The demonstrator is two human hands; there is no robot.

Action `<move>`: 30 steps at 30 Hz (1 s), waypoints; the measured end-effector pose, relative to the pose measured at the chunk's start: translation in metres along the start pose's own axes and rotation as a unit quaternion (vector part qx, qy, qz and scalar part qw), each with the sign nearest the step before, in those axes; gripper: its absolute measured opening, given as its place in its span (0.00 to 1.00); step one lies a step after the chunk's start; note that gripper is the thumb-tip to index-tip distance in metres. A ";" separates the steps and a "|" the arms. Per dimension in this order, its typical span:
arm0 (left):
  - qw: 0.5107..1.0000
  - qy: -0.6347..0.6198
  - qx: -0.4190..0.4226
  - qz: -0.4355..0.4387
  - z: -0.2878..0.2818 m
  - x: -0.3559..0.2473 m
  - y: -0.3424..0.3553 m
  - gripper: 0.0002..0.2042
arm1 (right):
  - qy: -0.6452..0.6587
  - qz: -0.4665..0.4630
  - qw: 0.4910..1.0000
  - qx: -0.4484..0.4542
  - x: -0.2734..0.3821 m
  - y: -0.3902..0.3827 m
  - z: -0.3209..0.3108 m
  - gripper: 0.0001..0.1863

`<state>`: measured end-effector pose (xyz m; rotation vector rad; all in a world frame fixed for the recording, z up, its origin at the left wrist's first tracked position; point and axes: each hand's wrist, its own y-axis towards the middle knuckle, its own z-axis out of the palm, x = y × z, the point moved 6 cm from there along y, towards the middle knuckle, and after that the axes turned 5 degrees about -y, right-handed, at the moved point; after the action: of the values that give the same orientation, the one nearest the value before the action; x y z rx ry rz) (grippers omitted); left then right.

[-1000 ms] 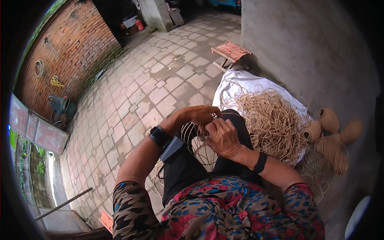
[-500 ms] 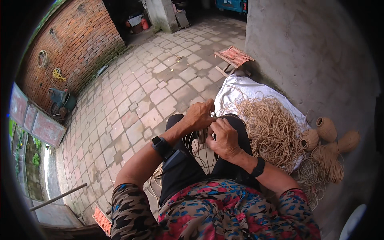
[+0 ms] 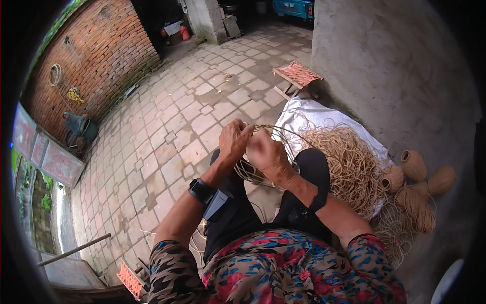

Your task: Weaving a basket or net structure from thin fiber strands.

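Raised toward frame centre since a second ago: left hand (image 3: pixel 234 140) and right hand (image 3: pixel 267 153), both pinching tan fibre strands (image 3: pixel 263 175) above the lap; twisting seemingly ongoing, loose heap (image 3: pixel 349 167) at right.

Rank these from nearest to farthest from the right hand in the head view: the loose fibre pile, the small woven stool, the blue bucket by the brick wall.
From the right hand:
1. Loose fibre pile, just to its right on the white sheet.
2. Small woven stool, ahead by the grey wall.
3. Blue bucket, far left against the brick wall.
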<state>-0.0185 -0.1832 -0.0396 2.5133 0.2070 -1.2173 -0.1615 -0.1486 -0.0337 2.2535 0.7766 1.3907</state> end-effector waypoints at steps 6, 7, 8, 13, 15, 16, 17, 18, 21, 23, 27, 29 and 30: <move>0.977 -0.199 -0.054 -0.057 -0.006 0.012 -0.009 0.15 | 0.207 0.092 0.973 0.051 0.008 0.020 0.003 0.10; 0.981 -0.172 -0.078 -0.037 -0.009 0.012 -0.010 0.15 | 0.194 0.097 0.969 0.121 0.012 0.017 0.002 0.11; 0.984 -0.147 -0.100 0.001 -0.013 0.009 -0.010 0.16 | 0.219 0.062 0.967 0.112 0.017 0.013 -0.008 0.11; 0.967 -0.103 -0.229 0.043 -0.060 0.024 0.012 0.15 | -0.222 -0.095 0.967 0.077 0.000 -0.037 -0.060 0.18; 0.952 -0.078 -0.285 0.082 -0.085 0.023 0.017 0.14 | -0.208 -0.018 0.978 0.022 -0.050 -0.056 -0.092 0.16; 0.950 -0.086 -0.289 0.087 -0.094 0.022 0.020 0.14 | -0.241 0.033 0.969 0.030 -0.084 -0.072 -0.114 0.17; 0.943 -0.071 -0.304 0.113 -0.105 0.018 0.020 0.13 | -0.305 0.099 0.946 0.035 -0.123 -0.084 -0.137 0.21; 0.937 -0.018 -0.325 0.128 -0.115 0.012 0.018 0.13 | -0.328 0.199 0.923 0.031 -0.168 -0.100 -0.165 0.23; 0.947 0.010 -0.277 0.162 -0.111 -0.003 0.018 0.13 | -0.107 0.519 0.843 -0.095 -0.290 -0.176 -0.251 0.26; 0.966 0.046 -0.187 0.173 -0.078 -0.011 0.013 0.13 | -0.130 0.487 0.861 -0.062 -0.343 -0.194 -0.273 0.25; 0.983 0.043 -0.098 0.148 -0.040 -0.005 0.007 0.13 | -0.066 0.602 0.766 -0.215 -0.412 -0.244 -0.304 0.21; 0.987 0.027 -0.060 0.147 -0.026 0.003 0.002 0.14 | -0.081 0.661 0.735 -0.127 -0.423 -0.269 -0.319 0.23; 0.986 0.028 -0.067 0.150 -0.027 0.008 0.001 0.14 | -0.077 0.670 0.728 -0.124 -0.425 -0.284 -0.321 0.23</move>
<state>0.0063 -0.1748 -0.0297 2.3588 -0.0725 -0.9815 -0.6745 -0.1866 -0.3493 2.5807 -1.3581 1.5159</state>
